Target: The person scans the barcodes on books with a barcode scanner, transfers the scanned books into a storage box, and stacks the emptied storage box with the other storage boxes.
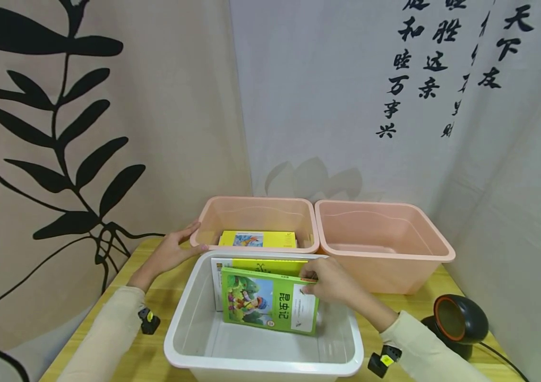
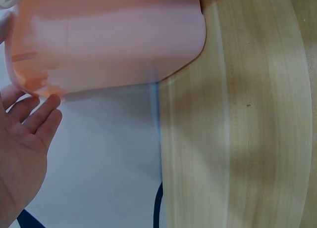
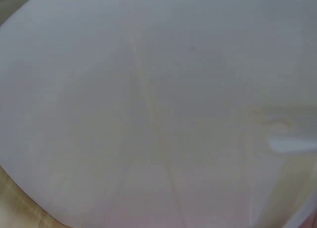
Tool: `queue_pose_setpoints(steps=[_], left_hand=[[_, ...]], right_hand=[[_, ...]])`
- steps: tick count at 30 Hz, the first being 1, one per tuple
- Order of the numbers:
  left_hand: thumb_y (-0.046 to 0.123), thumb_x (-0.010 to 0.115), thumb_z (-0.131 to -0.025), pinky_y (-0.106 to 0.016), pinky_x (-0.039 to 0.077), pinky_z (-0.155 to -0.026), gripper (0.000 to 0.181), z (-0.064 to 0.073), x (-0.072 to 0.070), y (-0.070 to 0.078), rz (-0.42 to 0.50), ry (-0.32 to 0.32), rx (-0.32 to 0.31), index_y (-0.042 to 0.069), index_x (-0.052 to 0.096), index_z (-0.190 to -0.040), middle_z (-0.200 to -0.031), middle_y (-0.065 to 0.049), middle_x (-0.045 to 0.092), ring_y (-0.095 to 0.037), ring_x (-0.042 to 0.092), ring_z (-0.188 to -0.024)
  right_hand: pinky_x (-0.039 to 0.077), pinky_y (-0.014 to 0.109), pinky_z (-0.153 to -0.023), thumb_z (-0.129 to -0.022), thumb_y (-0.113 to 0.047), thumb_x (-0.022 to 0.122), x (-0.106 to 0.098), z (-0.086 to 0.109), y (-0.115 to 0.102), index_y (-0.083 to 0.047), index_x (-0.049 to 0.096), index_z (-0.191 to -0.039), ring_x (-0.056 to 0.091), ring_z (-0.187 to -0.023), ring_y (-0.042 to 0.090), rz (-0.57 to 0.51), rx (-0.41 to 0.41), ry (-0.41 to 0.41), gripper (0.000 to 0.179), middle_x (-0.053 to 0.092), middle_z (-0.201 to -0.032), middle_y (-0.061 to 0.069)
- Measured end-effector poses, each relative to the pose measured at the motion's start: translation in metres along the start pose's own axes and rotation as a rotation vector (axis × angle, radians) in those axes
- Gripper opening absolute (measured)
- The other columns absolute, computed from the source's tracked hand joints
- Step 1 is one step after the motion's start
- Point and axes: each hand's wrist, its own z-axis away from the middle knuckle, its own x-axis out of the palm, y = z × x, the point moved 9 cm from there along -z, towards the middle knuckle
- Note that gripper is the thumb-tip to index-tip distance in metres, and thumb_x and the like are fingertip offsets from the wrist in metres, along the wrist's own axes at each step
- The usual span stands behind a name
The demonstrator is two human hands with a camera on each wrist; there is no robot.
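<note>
My right hand (image 1: 327, 278) pinches the upper right corner of a green picture-cover book (image 1: 263, 302), which leans upright in the white bin (image 1: 179, 339). Behind it in the same bin stands another book (image 1: 270, 265), white and yellow-green, mostly hidden. With straight fingers and thumb spread, my left hand (image 1: 174, 253) touches the left front corner of the left pink bin (image 1: 256, 204). In the left wrist view the left hand's fingertips (image 2: 53, 100) lie along that bin's outside (image 2: 124, 50). A yellow book (image 1: 270, 240) sits inside it. The right wrist view is filled by the white bin's wall (image 3: 148, 89).
A second pink bin (image 1: 385, 257) stands at the back right, against the left one. A black round lamp-like device (image 1: 461, 318) with a cable is on the wooden table (image 1: 399, 305) at the right. Printed cloth walls (image 1: 308, 106) rise behind the bins.
</note>
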Motion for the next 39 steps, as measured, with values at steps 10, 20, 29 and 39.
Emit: queue_pose_setpoints(steps=[10, 20, 29, 39], left_hand=[[0.058, 0.069, -0.092, -0.068, 0.034, -0.113, 0.093, 0.0, 0.001, 0.002, -0.005, 0.001, 0.016, 0.009, 0.029, -0.161, -0.169, -0.012, 0.021, -0.047, 0.031, -0.149], [0.057, 0.069, -0.092, -0.067, 0.033, -0.114, 0.093, 0.001, 0.001, 0.001, 0.003, 0.006, 0.02, 0.007, 0.03, -0.161, -0.169, -0.012, 0.02, -0.047, 0.03, -0.149], [0.057, 0.067, -0.094, -0.068, 0.034, -0.113, 0.091, -0.001, 0.001, 0.0, -0.029, 0.018, 0.038, 0.008, 0.03, -0.161, -0.168, -0.014, 0.023, -0.047, 0.032, -0.148], [0.055, 0.068, -0.094, -0.07, 0.032, -0.112, 0.091, 0.0, 0.0, 0.001, -0.017, 0.017, 0.042, 0.009, 0.028, -0.161, -0.169, -0.012, 0.021, -0.046, 0.03, -0.15]], right_hand=[[0.051, 0.029, -0.069, -0.086, -0.009, 0.081, -0.007, 0.002, 0.009, -0.014, 0.074, -0.091, 0.06, -0.075, 0.01, -0.279, 0.069, 0.059, 0.01, 0.072, -0.089, -0.006], [0.042, 0.022, -0.056, -0.087, -0.008, 0.079, -0.014, 0.008, 0.01, -0.01, 0.072, -0.093, 0.052, -0.066, 0.012, -0.395, 0.089, 0.127, 0.009, 0.067, -0.084, -0.001], [0.052, 0.021, -0.057, -0.088, -0.003, 0.079, -0.029, 0.011, 0.008, -0.003, 0.075, -0.1, 0.065, -0.067, 0.012, -0.529, 0.018, 0.202, 0.013, 0.075, -0.088, 0.007], [0.061, 0.029, -0.061, -0.089, -0.005, 0.078, -0.055, 0.016, 0.005, 0.0, 0.074, -0.104, 0.074, -0.073, 0.022, -0.724, 0.032, 0.283, 0.016, 0.077, -0.092, 0.014]])
